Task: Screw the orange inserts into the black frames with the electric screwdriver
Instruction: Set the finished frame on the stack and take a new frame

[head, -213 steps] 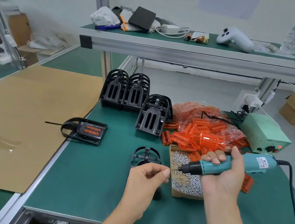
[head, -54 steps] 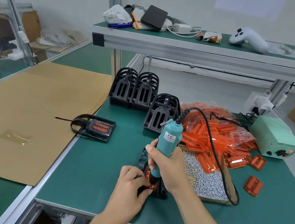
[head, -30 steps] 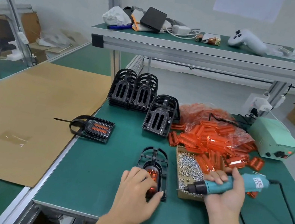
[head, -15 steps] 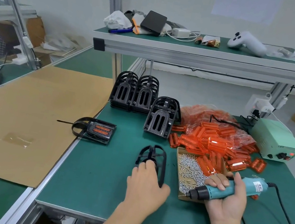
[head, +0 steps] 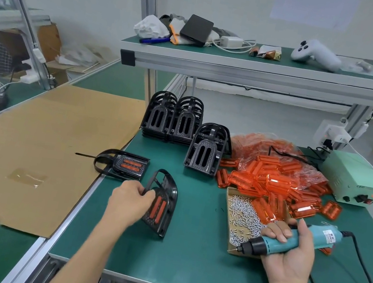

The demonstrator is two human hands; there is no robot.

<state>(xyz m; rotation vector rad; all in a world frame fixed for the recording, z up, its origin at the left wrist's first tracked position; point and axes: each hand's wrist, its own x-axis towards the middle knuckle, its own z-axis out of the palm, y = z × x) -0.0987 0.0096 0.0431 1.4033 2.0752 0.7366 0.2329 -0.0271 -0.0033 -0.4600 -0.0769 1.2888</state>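
The left hand (head: 128, 202), left of centre in the frame, grips a black frame (head: 162, 202) by one of its open ribs, fingers curled round the bar. The frame is tilted up off the green bench (head: 184, 260), its arched end pointing toward the upper left, and two orange inserts (head: 158, 209) show through its slots just right of the fingers. Most of the frame lies to the right of and above the hand.

The right hand (head: 291, 249), at lower right, is wrapped round the teal screwdriver (head: 288, 239), thumb over the top. The tool lies nearly level, its dark nose pointing left over the near corner of a cardboard tray of screws (head: 242, 216). Its black cable (head: 360, 279) loops off to the right.

Up and left of the held frame, another frame with inserts (head: 124, 164) lies flat at the bench edge, partly over a brown cardboard sheet (head: 31, 139). Stacks of bare frames (head: 172, 119) stand at centre, with a further stack (head: 204, 152) just right of them. A heap of loose inserts (head: 273, 179) spreads behind the tray, and a pale green power box (head: 353, 180) sits at the right edge.
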